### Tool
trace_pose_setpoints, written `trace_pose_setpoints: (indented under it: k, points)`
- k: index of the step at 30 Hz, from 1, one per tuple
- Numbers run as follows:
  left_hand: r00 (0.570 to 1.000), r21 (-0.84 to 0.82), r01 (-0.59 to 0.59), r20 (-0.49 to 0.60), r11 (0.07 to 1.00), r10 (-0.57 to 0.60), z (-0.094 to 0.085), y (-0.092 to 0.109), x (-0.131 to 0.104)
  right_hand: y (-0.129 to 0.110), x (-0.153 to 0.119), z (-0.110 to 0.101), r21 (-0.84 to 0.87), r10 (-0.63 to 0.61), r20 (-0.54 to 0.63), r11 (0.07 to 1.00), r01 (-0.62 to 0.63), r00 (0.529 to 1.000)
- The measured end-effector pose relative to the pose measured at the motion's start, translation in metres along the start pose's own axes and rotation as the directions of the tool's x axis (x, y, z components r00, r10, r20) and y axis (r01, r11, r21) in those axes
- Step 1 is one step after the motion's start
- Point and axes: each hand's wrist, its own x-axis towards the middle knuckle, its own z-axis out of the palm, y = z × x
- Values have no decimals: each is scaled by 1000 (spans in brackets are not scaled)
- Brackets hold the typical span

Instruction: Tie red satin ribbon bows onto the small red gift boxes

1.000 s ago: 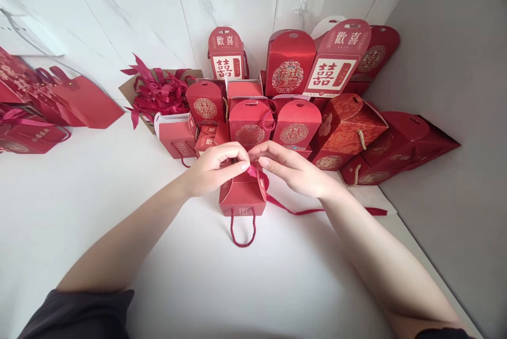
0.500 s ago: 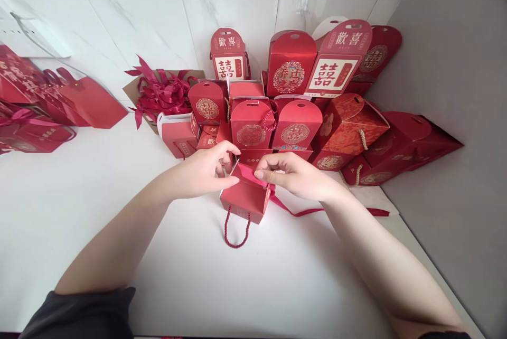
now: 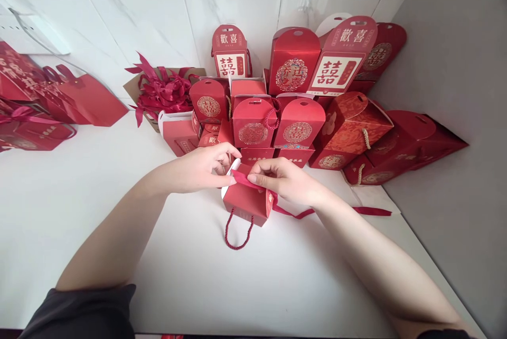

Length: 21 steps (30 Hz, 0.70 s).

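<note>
A small red box with a twisted cord handle sits on the white table between my hands. A crimson ribbon lies across its top, and its long tail trails right over the table. My right hand pinches the ribbon between thumb and fingers above the box. At the box's left edge, by a raised white flap, is my left hand, its thumb and fingers apart. Whether those fingers touch the box is unclear.
Several red gift boxes stand stacked behind my hands, against the wall. A brown container of crimson bows stands at the back left. Red paper bags are at the far left. A grey panel rises on the right.
The ribbon and my right hand have shifted slightly left and down over the box. My left hand stays at the box's left side. The view has moved a little.
</note>
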Motion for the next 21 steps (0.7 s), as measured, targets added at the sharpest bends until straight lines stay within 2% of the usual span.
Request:
trace_pose_setpoints:
  k: [4, 9, 16, 19, 21]
  points:
    - [1000, 18, -1, 11, 1000, 1, -1, 0, -1, 0, 0, 1, -8, 8, 6, 1000, -8, 1000]
    - [1000, 22, 0, 27, 1000, 0, -2, 1, -1, 3, 2, 7, -48, -4, -72, 999, 1, 997]
    - [995, -35, 96, 3, 995, -96, -4, 4, 0, 5, 3, 15, -93, -42, -134, 995, 29, 990]
    - [998, -42, 53, 31, 998, -52, -6, 5, 3, 3, 3, 15, -69, -40, -139, 997, 30, 989]
    - [999, -36, 33, -10, 999, -34, -10, 5, 3, 0, 2, 10, -57, -48, -171, 998, 39, 984]
